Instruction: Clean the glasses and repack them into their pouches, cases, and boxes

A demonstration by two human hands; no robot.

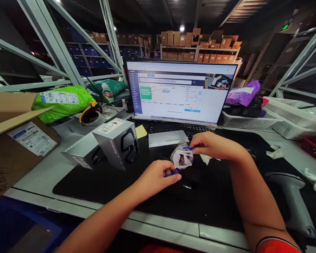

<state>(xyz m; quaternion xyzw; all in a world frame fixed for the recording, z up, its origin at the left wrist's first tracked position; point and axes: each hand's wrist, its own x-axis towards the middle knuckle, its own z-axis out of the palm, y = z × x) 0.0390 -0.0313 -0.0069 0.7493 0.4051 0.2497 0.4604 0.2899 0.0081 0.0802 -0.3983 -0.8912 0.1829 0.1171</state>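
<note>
item: one small pouch (182, 156), grey and see-through, white about the open mouth; whether it rests on the black mat (100, 186) of the table (221, 233) or hangs above it, i cannot tell. contents: something partly red, too small to name. fittings: blue cord on two sides. my left fingers (174, 180): pinched together on the near cord (171, 174), just beside the pouch's lower left rim. my right fingers (199, 139): clamped on the far cord (187, 148), close against the upper right edge; the pouch lies between the two pinches. handling note, my judgement: an even pull on both cords, pinches close to the mouth, should spare the cloth any twisting; mouth best kept upward, lest the contents slip out. adjacent: one open tray (168, 139), beyond the pouch, near the keyboard (158, 127).
</note>
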